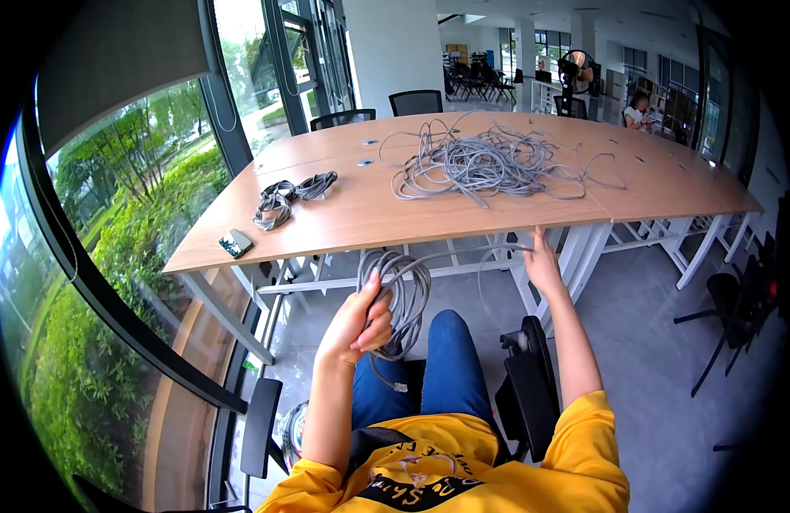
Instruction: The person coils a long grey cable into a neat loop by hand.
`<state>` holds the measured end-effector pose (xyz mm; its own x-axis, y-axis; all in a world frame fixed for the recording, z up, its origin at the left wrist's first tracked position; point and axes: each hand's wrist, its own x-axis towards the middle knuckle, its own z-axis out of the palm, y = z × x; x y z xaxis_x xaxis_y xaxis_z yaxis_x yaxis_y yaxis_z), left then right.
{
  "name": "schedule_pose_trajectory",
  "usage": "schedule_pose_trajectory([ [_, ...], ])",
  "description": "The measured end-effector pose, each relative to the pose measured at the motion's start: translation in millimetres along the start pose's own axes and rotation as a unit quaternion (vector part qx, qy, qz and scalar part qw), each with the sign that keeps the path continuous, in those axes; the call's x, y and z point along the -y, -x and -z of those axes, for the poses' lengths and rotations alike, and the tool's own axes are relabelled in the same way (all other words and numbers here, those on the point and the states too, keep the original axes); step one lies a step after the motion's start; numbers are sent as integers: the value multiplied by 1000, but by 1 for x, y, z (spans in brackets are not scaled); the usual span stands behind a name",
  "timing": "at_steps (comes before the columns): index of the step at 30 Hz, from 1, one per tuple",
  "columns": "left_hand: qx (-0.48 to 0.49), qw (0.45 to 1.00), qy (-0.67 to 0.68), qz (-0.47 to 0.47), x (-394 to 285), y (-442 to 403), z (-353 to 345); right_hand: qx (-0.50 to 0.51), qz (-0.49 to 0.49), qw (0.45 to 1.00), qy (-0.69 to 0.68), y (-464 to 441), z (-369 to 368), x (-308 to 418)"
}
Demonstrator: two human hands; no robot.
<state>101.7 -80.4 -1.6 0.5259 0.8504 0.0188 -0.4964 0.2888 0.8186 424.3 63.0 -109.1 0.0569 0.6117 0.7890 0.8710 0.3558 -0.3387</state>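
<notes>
My left hand point(367, 321) is wrapped round a coiled grey cable point(410, 299), held above my lap in front of the table's near edge. One cable end with a clear plug point(400, 386) hangs below the coil. From the coil a length of cable stretches right to my right hand point(543, 261), whose fingers pinch it near the table edge. A loop of the same cable droops beside that hand. On the table point(326, 224) lies a large loose tangle of grey cable point(489, 162).
Bundled dark grey cables point(279, 201) and a small shiny box point(236, 244) lie on the table's left part. Black chairs point(416, 103) stand behind it. A black armrest point(531, 389) is at my right. Another person point(638, 111) is far off at the right.
</notes>
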Motion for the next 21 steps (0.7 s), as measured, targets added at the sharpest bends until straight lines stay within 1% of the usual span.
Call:
schedule_pose_trajectory([
  [1, -12, 1000, -20, 4, 2, -3, 0, 61, -27, 996, 59, 6, 1, 0],
  [2, -12, 1000, -16, 11, 4, -6, 1, 60, -27, 996, 59, 10, 1, 1],
  [4, -11, 999, -27, 16, 8, -10, 3, 196, -167, 959, 118, 12, 16, 25],
  [5, -12, 999, -27, 16, 9, -11, 5, 169, -148, 965, 139, 16, 14, 22],
  [6, -22, 999, -27, 23, 10, -12, 6, 169, -147, 965, 139, 18, 12, 20],
  [8, -32, 999, -29, 29, 11, -14, 9, 171, -199, 961, 90, 20, 9, 15],
  [9, -36, 999, -23, 31, 12, -14, 10, 171, -199, 961, 90, 20, 0, 4],
  [10, -40, 999, -17, 32, 12, -14, 11, 152, -256, 949, -102, 17, -10, -7],
  [11, -40, 999, -17, 32, 12, -14, 12, 127, -303, 899, -289, 16, -19, -19],
  [12, -44, 999, -6, 28, 11, -14, 13, 127, -303, 899, -289, 12, -19, -18],
  [14, -47, 999, 4, 25, 10, -15, 15, 35, -287, 846, -448, 0, -8, -2],
  [15, -43, 999, 2, 15, 11, -15, 17, 28, -338, 817, -466, -8, 5, 9],
  [16, -39, 999, 0, 6, 11, -16, 18, 28, -338, 817, -466, -11, 5, 5],
  [18, -35, 999, -2, 5, 13, -17, 19, 30, -322, 798, -508, -12, 8, -6],
  [19, -47, 999, -21, 15, 15, -19, 19, 16, -344, 785, -515, -13, 10, -4],
  [20, -59, 997, -41, 25, 17, -20, 19, 15, -345, 786, -514, -9, 5, -8],
  [21, -54, 997, -40, 22, 19, -20, 22, 37, -289, 857, -425, 0, -4, -13],
])
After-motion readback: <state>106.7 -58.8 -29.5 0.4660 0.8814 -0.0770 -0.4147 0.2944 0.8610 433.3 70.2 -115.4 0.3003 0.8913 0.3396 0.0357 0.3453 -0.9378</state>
